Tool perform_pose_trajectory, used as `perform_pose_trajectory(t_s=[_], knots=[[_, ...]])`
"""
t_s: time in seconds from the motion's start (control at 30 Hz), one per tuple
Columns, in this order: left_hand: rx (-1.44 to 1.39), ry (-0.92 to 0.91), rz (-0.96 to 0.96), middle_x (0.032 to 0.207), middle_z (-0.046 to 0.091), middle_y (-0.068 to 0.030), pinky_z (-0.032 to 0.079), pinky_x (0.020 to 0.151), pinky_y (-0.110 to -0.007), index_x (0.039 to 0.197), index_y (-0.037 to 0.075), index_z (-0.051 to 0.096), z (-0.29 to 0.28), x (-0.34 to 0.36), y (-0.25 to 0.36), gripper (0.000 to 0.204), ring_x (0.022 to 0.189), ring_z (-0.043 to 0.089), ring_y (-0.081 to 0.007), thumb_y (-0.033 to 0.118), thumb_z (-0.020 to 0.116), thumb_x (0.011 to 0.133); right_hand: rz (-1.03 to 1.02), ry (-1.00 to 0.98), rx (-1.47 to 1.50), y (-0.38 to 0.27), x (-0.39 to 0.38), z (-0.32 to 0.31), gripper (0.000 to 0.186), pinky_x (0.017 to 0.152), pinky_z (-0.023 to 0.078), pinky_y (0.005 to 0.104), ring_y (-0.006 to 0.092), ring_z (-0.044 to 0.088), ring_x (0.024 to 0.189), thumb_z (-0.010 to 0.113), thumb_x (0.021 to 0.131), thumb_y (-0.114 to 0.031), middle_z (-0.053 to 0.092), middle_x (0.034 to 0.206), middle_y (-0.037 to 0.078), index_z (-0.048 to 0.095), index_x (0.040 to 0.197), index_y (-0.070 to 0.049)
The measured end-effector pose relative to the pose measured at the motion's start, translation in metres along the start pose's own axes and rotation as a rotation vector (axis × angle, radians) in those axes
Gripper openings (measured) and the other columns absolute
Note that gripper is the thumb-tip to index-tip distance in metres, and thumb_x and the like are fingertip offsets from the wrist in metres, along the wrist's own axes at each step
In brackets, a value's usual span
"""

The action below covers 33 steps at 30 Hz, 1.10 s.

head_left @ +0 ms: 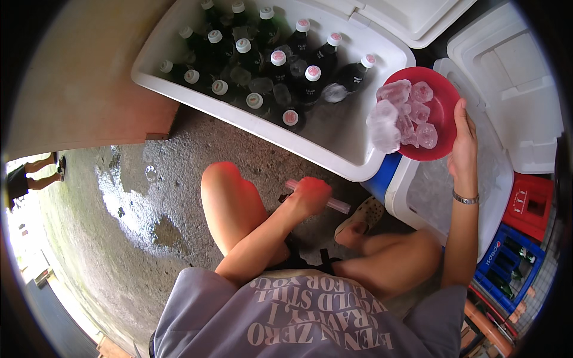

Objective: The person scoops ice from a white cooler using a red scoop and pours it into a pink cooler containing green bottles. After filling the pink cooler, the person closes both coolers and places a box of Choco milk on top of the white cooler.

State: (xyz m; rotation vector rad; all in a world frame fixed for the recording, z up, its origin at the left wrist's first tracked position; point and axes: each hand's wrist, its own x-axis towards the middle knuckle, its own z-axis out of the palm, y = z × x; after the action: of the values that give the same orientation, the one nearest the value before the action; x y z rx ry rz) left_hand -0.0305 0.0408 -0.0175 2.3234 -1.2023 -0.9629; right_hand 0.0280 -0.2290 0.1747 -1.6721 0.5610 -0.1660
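My right hand [462,140] grips a red plastic bowl [442,110] of ice chunks [406,122], tilted at the right end of a white cooler [250,113]. Some ice at the bowl's left edge looks blurred over the cooler's rim. The cooler holds several dark bottles with white or pink-printed caps [278,58] among ice. My left hand [309,194], near my knee below the cooler, is closed on a long translucent stick-like object [338,204].
An open white cooler of ice [412,191] with raised lid [513,95] stands right, beside a red crate [530,197] and blue crate with bottles [500,238]. A tan panel [71,89] borders the left. A person's legs [45,173] show far left on the wet floor [155,238].
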Motion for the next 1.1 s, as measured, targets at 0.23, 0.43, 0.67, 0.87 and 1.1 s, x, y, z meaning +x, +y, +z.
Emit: perform_pose_trajectory(t_s=[0.23,0.43,0.67,0.87,1.1], knots=[[0.003,-0.013,-0.005,0.076,0.069,-0.0156,0.056,0.065,-0.039,0.076,0.007,0.072,-0.001,0.006,-0.001,0.013,0.076,0.07,-0.0309,0.011,0.069,0.064,-0.004,0.04,0.164,-0.025,0.019,0.005,0.059,0.099,0.042,0.0309,0.017,0.054,0.117,0.049,0.098,-0.046,0.055,0.131,0.01,0.049,0.133,0.001],[-0.003,-0.013,0.009,0.076,0.069,-0.0157,0.056,0.066,-0.04,0.076,0.007,0.072,-0.004,0.006,0.001,0.013,0.076,0.069,-0.0314,0.011,0.069,0.064,-0.123,0.018,0.003,-0.047,0.054,0.047,0.059,0.1,0.04,0.0293,0.0174,0.054,0.117,0.049,0.098,-0.047,0.057,0.129,0.01,0.05,0.133,0.001],[-0.014,-0.013,-0.007,0.076,0.068,-0.016,0.055,0.066,-0.043,0.076,0.008,0.071,-0.008,0.0,0.002,0.014,0.076,0.068,-0.0338,0.01,0.067,0.063,-0.522,0.122,-0.595,-0.05,0.085,0.102,0.058,0.088,0.045,0.0315,0.0259,0.06,0.092,0.045,0.094,-0.056,0.067,0.097,0.013,0.062,0.117,-0.005],[-0.036,0.009,0.008,0.075,0.068,-0.016,0.055,0.065,-0.043,0.075,0.007,0.07,-0.01,-0.003,0.003,0.014,0.075,0.068,-0.0345,0.012,0.068,0.062,-0.31,0.104,-0.447,-0.05,0.099,0.11,0.062,0.079,0.049,0.0335,0.0223,0.062,0.091,0.043,0.095,-0.058,0.067,0.096,0.011,0.062,0.118,-0.004],[-0.045,0.023,0.022,0.075,0.068,-0.0157,0.055,0.065,-0.042,0.074,0.007,0.07,-0.012,-0.005,0.002,0.014,0.076,0.068,-0.0342,0.013,0.068,0.062,-0.395,-0.012,-0.376,-0.058,0.063,0.127,0.059,0.076,0.051,0.0328,0.0228,0.065,0.091,0.046,0.095,-0.054,0.068,0.101,0.013,0.062,0.119,-0.003]])
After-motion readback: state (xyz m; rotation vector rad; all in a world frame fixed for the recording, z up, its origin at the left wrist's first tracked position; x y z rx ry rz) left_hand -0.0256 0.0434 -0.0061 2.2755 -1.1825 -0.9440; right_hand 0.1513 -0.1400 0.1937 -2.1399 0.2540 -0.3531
